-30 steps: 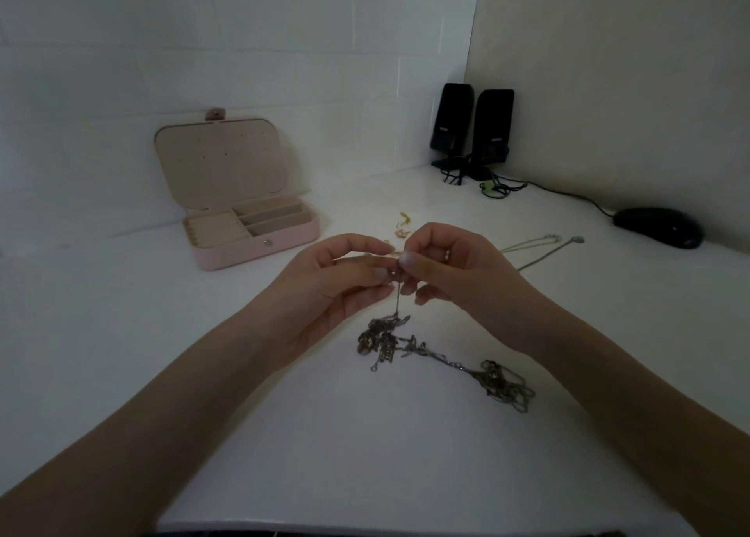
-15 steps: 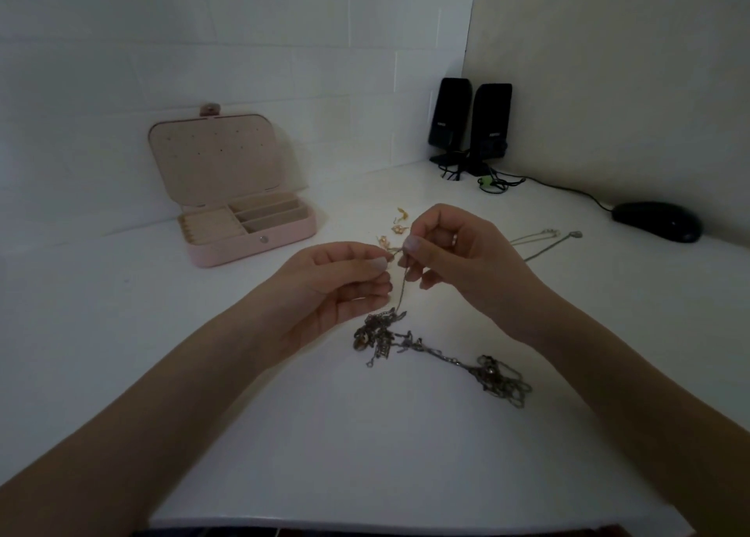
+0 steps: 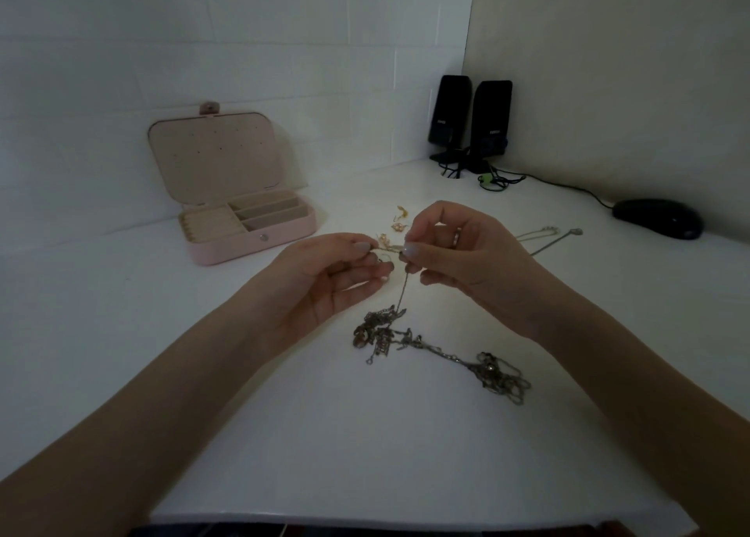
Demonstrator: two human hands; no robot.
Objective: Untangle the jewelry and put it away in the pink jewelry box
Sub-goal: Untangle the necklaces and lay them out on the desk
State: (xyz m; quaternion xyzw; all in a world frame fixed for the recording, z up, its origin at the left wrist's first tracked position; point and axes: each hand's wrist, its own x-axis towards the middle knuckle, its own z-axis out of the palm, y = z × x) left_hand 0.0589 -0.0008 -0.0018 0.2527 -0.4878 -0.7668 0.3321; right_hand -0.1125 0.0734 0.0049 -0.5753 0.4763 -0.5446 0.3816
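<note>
Both hands hover above the white tabletop [image 3: 406,455], fingertips nearly meeting. The left hand [image 3: 337,276] pinches one end of a short gold stretch of chain [image 3: 389,247] between thumb and forefinger; the right hand [image 3: 458,252] pinches the other end, and from its fingertips a thin strand [image 3: 402,289] hangs down to the tangled jewelry [image 3: 381,333] lying on the tabletop just below and between the wrists. The tangle trails right into a second knot [image 3: 499,374] under the right forearm. Small gold pieces [image 3: 399,219] lie just behind the hands. The pink jewelry box [image 3: 251,232] stands open, well apart to the left rear. Two loose chains [image 3: 552,238] lie beyond the right hand
</note>
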